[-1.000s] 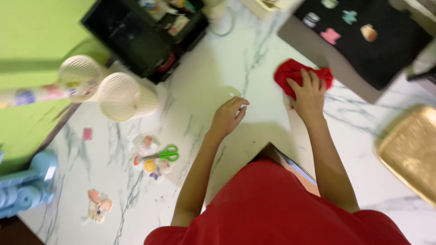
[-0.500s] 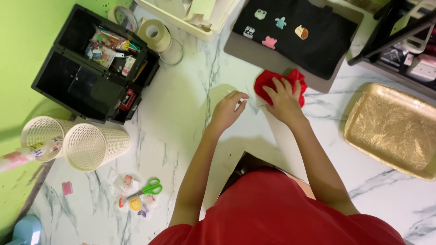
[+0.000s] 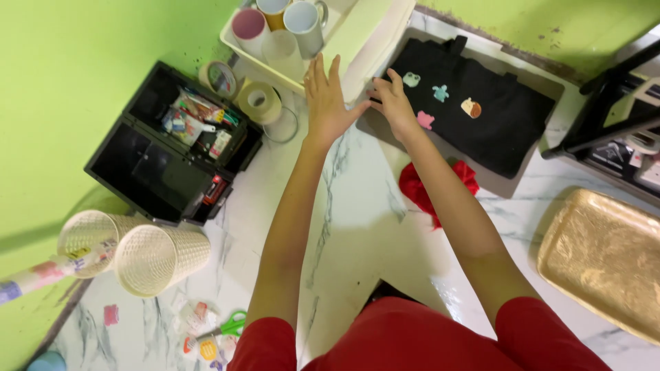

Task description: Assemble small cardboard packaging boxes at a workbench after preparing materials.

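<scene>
One black bag (image 3: pixel 495 117), four patches, left hand (image 3: pixel 328 103) spread empty, right hand (image 3: pixel 393 103) grip loose, touching its edge

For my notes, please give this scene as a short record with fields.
left hand: open, fingers spread, over the white tray
right hand: at the edge of the black bag
red cloth: on the marble table, under the right forearm
cups: in the white tray
black toolbox: open, at left
gold tray: at right

Cloth (image 3: pixel 421 191) under the right forearm, bag (image 3: pixel 481 110) behind it, toolbox (image 3: pixel 172 148) far left.
</scene>
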